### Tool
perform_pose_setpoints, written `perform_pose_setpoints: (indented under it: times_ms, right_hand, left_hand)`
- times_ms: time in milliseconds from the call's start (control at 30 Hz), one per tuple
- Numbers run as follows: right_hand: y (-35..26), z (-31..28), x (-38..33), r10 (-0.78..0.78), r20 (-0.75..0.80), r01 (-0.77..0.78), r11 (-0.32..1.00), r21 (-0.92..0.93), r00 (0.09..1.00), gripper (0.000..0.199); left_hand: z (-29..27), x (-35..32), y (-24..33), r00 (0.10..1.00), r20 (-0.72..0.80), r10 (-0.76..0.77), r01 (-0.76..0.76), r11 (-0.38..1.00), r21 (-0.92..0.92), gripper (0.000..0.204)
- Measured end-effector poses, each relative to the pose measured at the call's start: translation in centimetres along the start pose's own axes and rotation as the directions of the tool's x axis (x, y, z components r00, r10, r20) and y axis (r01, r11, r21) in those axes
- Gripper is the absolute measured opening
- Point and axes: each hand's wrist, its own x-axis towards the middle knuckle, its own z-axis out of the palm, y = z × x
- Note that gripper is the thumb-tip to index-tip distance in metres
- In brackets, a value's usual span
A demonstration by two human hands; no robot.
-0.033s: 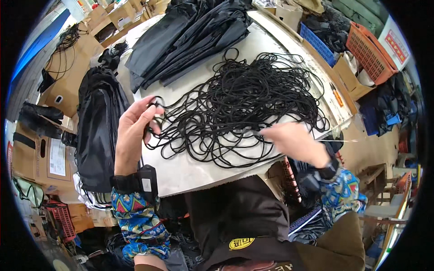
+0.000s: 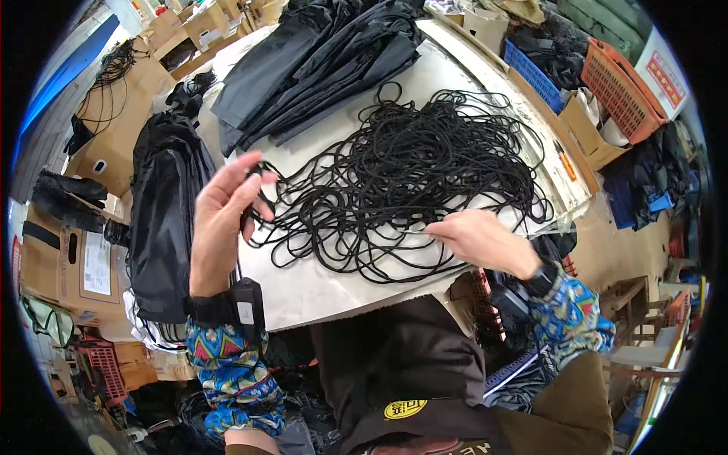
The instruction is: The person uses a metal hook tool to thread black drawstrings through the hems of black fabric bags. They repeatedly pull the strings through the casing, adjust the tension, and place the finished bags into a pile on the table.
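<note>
A big tangled heap of black cord (image 2: 447,152) lies on the white tabletop (image 2: 292,292), its loops trailing toward both of my hands. At the heap's left end my left hand (image 2: 226,208) is closed around a bunch of black cord, with loops showing between thumb and fingers. My right hand (image 2: 485,241) hovers over the heap's near right edge, thumb and fingertips pinched together. Something thin and pale pokes out from that pinch; it is too small to name. Cord loops run below and beside those fingertips.
Folded black fabric pieces (image 2: 318,72) are piled at the table's far side. More black fabric (image 2: 168,220) hangs at the left, by cardboard boxes (image 2: 95,269). To the right are an orange crate (image 2: 623,89), a blue basket (image 2: 533,74) and an orange-handled tool (image 2: 567,164).
My right hand has shifted slightly left and its pinched fingertips now show more sharply. My left fingers have lifted a little, still holding cord. The heap looks much the same.
</note>
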Motion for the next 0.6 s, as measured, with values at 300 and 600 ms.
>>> perform_pose_setpoints:
  times_ms: [300, 600]
  right_hand:
    - [5.3, -4.3, -0.1, 0.320, -0.227, -0.384, 0.856, -0.346, 0.920, 0.021]
    - [-0.8, -2.8, -3.0, 0.041, -0.083, -0.053, 0.987, -0.155, 0.996, 0.037]
  left_hand:
    - [-8.8, -4.1, -3.0, 0.955, -0.297, 0.023, 0.095, 0.921, 0.378, 0.031]
    - [-4.0, -3.6, -7.3, 0.973, -0.230, 0.009, 0.049, 0.968, 0.245, 0.019]
